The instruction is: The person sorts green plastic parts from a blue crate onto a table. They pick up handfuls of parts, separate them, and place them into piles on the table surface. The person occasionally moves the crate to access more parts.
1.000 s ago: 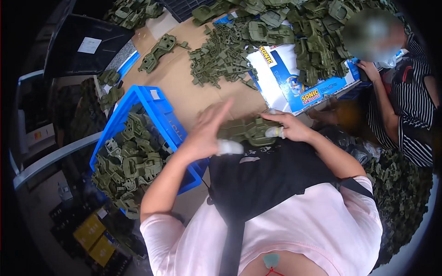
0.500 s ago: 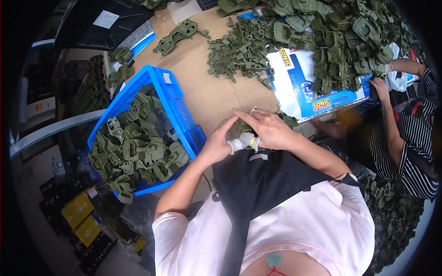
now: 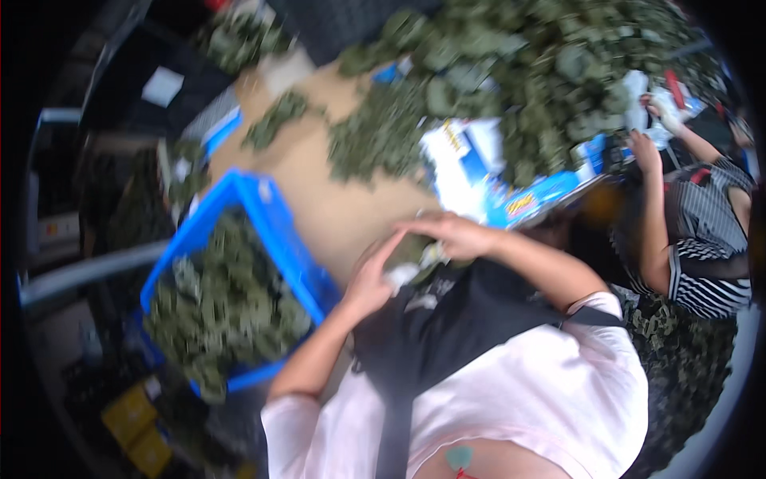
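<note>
My left hand (image 3: 369,281) and my right hand (image 3: 464,236) meet at the near edge of the work surface, in front of my black apron (image 3: 447,311). Their fingers are bent, and the fingertips come together. Between them shows a dark green plastic part (image 3: 411,249), mostly covered by the fingers and blurred. Both hands appear closed around it. White wrappings (image 3: 403,275) cover some fingers or thumbs. Left of my left hand stands a blue crate (image 3: 275,211) heaped with green plastic parts (image 3: 227,303).
Brown cardboard (image 3: 319,191) covers the surface, with a pile of small green pieces (image 3: 375,132). Larger green parts (image 3: 542,80) are heaped behind. A blue-and-white printed sheet (image 3: 463,156) lies to the right. A co-worker's hand (image 3: 645,150) is at the far right. Yellow boxes (image 3: 132,415) stand lower left.
The whole view has shifted and blurred, so the crate sits lower in it. My hands stay together. The co-worker's hands have moved nearer the white bag.
</note>
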{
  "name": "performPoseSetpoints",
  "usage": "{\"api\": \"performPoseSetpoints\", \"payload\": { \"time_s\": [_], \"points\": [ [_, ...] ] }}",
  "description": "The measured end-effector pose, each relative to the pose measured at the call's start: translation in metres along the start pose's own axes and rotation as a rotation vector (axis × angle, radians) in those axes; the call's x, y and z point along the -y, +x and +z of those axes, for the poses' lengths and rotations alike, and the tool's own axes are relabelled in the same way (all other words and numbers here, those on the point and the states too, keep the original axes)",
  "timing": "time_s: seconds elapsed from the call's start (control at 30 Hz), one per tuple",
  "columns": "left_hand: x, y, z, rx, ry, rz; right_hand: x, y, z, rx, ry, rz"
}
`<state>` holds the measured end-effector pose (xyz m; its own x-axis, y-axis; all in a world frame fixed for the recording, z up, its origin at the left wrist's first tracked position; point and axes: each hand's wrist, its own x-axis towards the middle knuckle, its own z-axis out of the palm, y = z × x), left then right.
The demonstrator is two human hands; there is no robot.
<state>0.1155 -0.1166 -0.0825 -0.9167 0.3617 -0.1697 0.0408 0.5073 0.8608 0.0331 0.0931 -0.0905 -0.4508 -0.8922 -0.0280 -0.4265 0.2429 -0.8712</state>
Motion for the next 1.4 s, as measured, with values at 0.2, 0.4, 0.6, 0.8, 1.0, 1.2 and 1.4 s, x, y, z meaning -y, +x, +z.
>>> {"api": "performPoseSetpoints", "payload": {
  "time_s": [0.2,0.4,0.6,0.8,1.0,1.2,1.4],
  "points": [
    [-0.037,0.021,-0.030,-0.241,-0.662,0.077,0.052,0.006,-0.037,-0.489,0.641,-0.030],
    [-0.026,0.006,-0.008,-0.218,-0.368,0.080,0.074,-0.017,-0.044,-0.120,0.053,0.115],
    [-0.034,-0.003,-0.030,-0.146,-0.151,0.097,0.047,-0.036,-0.022,-0.378,0.233,0.034],
    [-0.035,-0.011,-0.056,-0.085,-0.636,0.030,0.040,-0.044,-0.019,-0.471,0.158,-0.011],
    [-0.034,-0.013,-0.032,-0.241,-0.472,0.025,0.034,-0.055,-0.019,-0.489,0.601,0.069],
    [-0.047,-0.003,-0.014,-0.328,-0.350,0.024,0.031,-0.066,-0.020,-0.555,0.409,0.082],
    [-0.056,0.044,-0.035,-0.499,-0.110,0.169,0.011,-0.073,-0.136,-0.978,-0.232,0.072]
  ]
}}
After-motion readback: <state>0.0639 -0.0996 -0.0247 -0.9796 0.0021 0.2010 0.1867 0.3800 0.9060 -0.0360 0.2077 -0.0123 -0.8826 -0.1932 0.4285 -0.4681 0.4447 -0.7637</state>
